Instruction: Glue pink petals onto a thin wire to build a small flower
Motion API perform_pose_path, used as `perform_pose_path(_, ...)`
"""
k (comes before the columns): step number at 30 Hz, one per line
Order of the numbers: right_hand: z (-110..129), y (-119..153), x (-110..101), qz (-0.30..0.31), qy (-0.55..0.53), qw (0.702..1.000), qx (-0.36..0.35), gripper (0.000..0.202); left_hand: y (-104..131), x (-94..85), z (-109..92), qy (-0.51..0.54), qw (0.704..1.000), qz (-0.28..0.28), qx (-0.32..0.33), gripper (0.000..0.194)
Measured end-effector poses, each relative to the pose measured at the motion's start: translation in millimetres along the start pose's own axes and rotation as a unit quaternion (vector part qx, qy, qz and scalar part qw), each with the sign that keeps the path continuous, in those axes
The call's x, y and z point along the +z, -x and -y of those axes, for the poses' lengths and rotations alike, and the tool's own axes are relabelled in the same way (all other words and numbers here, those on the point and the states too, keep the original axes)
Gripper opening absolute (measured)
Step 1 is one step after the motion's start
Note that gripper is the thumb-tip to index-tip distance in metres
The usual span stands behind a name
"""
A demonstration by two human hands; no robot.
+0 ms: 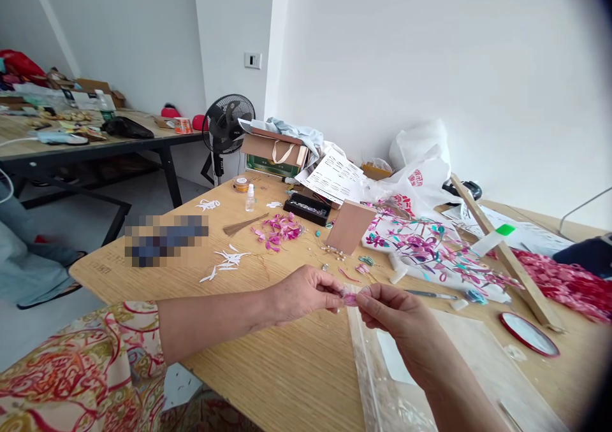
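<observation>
Both my hands meet above the wooden table, pinching one small pink petal-like piece (350, 299) between them. My left hand (306, 294) grips its left end between thumb and fingers. On the other end, the thumb and forefinger of my right hand (389, 308) are closed. The exact kind of the piece is too small to tell. Just beyond lie a pile of pink petals (278, 230), several pearl-like beads (335, 250) and a brown card (350, 227). Under my right hand is a clear plastic sheet (459, 362) with white paper.
White petal-shaped strips (228, 260) lie left on the table (268, 371). Behind them are a small spray bottle (250, 198) and a black box (306, 209). To the right are pink-and-teal flower sprays (430, 247), tweezers (433, 294), a wooden bar (507, 260) and a red-rimmed round dish (530, 334).
</observation>
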State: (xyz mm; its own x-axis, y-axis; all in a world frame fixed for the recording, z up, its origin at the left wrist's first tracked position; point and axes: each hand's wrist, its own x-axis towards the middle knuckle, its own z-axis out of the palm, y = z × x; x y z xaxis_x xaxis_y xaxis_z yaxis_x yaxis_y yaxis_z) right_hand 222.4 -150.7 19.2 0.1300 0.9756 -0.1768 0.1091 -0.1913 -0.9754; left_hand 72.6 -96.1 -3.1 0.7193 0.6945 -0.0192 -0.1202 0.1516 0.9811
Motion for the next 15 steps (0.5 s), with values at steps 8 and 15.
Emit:
perform_pose_path(8, -12, 0, 2, -0.077, 0.054, 0.995, -0.041, 0.022, -4, 5.6, 2, 0.022, 0.999, -0.020, -0.024, 0.025)
perform_pose_path(15, -16, 0, 1, -0.099, 0.066, 0.992, -0.031, 0.019, -3, 6.4, 3, 0.039, 0.998, -0.025, -0.043, 0.028)
